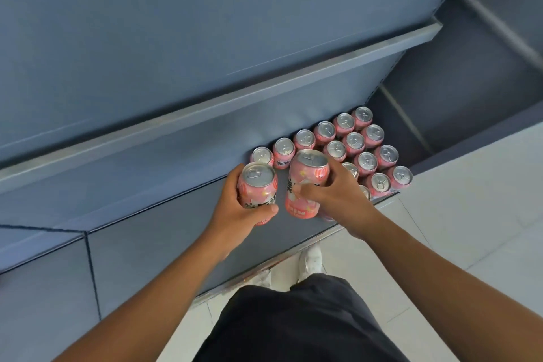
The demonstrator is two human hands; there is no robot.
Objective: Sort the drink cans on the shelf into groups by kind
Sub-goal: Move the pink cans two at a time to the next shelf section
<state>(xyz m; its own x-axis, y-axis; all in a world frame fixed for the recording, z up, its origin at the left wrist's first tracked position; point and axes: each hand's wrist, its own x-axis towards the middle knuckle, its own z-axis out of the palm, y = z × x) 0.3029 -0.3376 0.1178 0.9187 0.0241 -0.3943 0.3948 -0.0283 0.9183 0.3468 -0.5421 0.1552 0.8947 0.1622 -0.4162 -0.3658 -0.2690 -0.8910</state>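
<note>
Mid-frame, the left hand (235,209) gripped one pink can (257,188); the right hand (338,194) clasped another (305,185). More cans (367,144) stood grouped on the shelf (176,156) toward the right.

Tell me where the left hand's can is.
In the head view, the pink can sits in the left hand, just left of the second can gripped by the right hand, beside the shelved cans.

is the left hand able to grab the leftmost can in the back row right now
Probably not yet: the left hand is full, gripping a pink can. The leftmost can stands just beyond it with nothing between, so the way looks free once that can is set down.
</note>
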